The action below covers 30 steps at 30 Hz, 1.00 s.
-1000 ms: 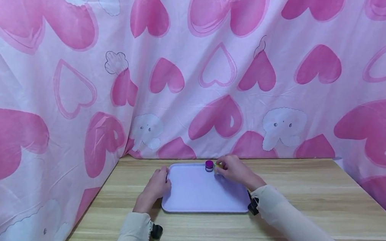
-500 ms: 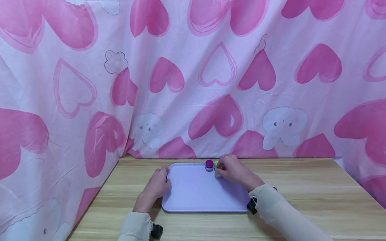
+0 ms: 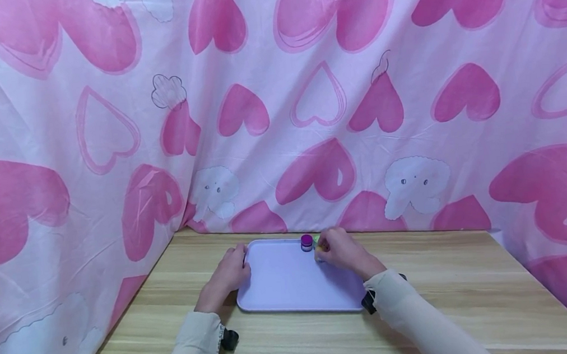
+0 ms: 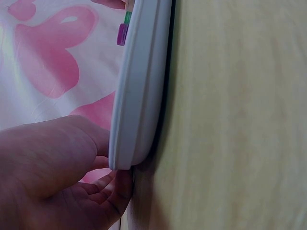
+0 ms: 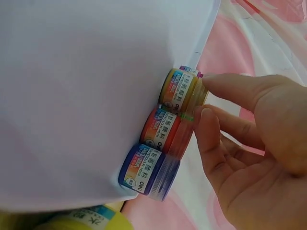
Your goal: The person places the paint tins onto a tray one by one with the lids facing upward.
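Observation:
My right hand pinches a small yellow paint jar by its lid, between thumb and fingers, at the far side of a pale purple tray. In the right wrist view a red paint jar and a blue paint jar stand in a row beside the yellow one. A purple-lidded jar stands left of the right hand, a green lid partly hidden between them. My left hand grips the tray's left edge; in the left wrist view its fingers curl at the tray's corner.
The tray lies on a wooden table. A pink heart-patterned cloth hangs behind and to the left. In the right wrist view a yellow bottle shows at the lower edge. Both wrists carry black devices.
The right hand has brought the yellow jar slightly toward me and down, showing more of the green lid behind it. The left hand stays on the tray's edge.

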Each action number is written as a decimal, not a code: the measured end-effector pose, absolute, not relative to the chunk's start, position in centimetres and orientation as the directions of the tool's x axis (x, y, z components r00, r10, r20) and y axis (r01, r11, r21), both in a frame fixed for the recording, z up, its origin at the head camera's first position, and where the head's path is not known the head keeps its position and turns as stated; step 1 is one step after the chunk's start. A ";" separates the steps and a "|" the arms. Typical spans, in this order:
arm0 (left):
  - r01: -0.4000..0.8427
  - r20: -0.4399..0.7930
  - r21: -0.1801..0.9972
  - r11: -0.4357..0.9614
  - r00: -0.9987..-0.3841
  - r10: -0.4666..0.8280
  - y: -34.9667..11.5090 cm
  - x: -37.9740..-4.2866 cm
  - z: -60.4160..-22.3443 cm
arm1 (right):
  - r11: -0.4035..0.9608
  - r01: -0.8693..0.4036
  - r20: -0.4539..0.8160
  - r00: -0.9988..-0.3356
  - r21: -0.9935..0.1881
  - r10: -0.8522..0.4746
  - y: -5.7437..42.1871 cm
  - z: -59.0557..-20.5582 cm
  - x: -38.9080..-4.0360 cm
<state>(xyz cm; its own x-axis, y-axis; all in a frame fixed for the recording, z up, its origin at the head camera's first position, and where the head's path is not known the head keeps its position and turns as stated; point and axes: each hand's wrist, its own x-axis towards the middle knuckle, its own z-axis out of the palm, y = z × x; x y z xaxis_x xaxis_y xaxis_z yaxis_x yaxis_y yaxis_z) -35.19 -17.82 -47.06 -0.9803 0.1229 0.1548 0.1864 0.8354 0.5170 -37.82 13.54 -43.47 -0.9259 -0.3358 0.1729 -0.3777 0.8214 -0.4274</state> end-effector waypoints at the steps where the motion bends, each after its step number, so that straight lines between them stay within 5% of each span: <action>1: 0.185 0.154 0.517 0.836 -0.981 0.122 -17.8 -35.2 -47.1 | 0.826 -0.367 0.169 -0.930 -0.428 -0.326 13.5 -43.5 -37.8; 30: 0.138 0.104 0.532 0.836 -0.990 0.097 -17.5 -35.1 -47.0 | 0.799 -0.295 0.146 -0.955 -0.524 -0.257 18.5 -42.0 -36.5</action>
